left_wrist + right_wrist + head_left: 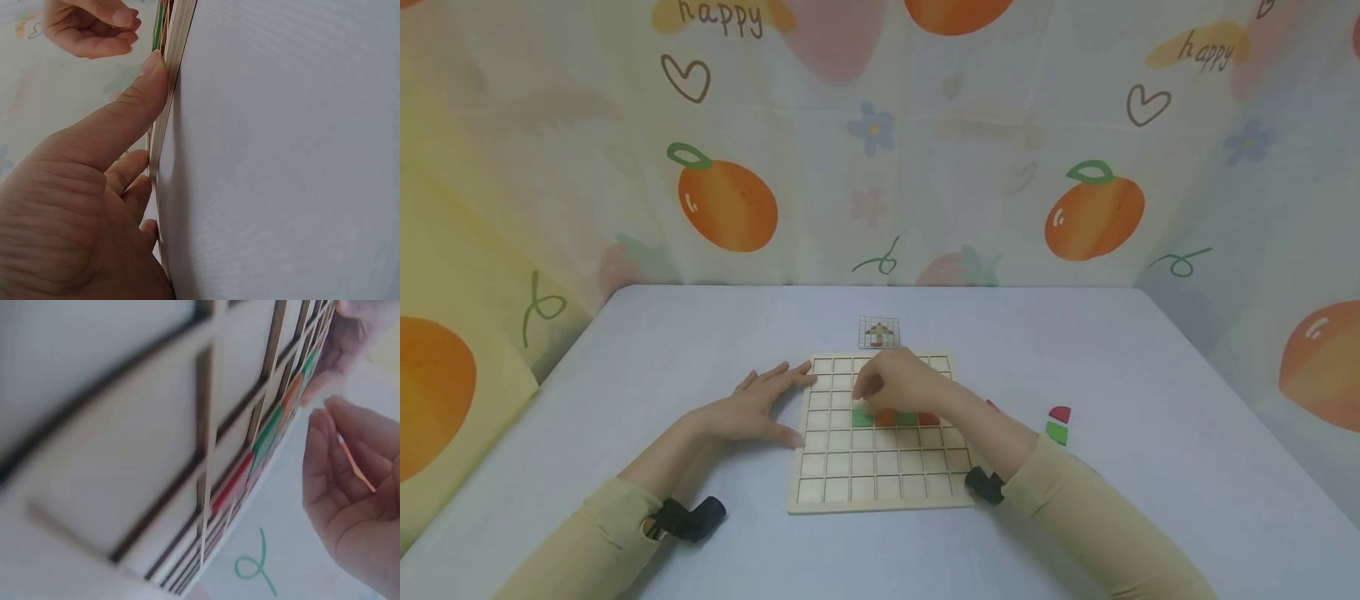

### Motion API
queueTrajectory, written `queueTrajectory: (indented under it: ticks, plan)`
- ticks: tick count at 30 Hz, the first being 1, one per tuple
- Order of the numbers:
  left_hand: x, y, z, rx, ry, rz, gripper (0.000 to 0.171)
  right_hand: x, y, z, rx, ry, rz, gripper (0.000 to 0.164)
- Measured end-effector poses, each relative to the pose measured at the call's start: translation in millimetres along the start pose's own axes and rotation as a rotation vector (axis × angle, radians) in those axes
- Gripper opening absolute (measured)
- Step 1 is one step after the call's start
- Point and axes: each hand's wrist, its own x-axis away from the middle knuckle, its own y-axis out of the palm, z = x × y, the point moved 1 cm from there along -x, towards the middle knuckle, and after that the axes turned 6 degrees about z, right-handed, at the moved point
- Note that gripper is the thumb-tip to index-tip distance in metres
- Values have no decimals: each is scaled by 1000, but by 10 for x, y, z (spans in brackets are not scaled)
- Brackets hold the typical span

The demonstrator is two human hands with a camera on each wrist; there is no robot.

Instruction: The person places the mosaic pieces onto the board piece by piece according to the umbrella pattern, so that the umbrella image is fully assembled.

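I see the left hand spread against the grid board, the right hand pinching an orange piece above.

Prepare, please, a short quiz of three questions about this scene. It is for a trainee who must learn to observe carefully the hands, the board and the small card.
1. True or false: the card lies off the board, beyond its far edge.

2. What does the left hand touch?
A) the card
B) the left edge of the board
C) the loose green piece

3. What does the right hand pinch, as its wrist view shows?

Key:
1. True.
2. B.
3. A thin piece with an orange edge.
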Motion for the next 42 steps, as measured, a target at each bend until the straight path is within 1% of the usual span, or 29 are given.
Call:
queueTrajectory:
  ticks: [5,9,16,21,25,32,35,39,42]
  plan:
    - [12,-1,14,-4,-5,-2,92,50,-116,54,-17,6,26,14]
    - [15,6,17,-10,-7,-1,92,103,-221,145,-26,37,33,14]
    - [19,-2,38,-8,-6,-1,92,291,-476,394,-3,95,-14,23]
    - [21,-12,36,-7,-6,-7,92,457,-657,663,8,156,-27,28]
    - [15,-11,43,-9,-8,-6,93,604,-787,928,6,201,-22,29]
    - [-3,8,48,-15,-8,-3,92,915,-996,1346,16,314,-34,27]
    - [-6,7,63,-11,-7,-5,91,1058,-1060,1500,29,354,-37,25]
    - [2,-1,77,-8,-7,-6,92,1219,-1110,1678,40,377,-38,21]
    - [10,-4,71,-10,-8,-6,91,1299,-1120,1777,43,395,-49,21]
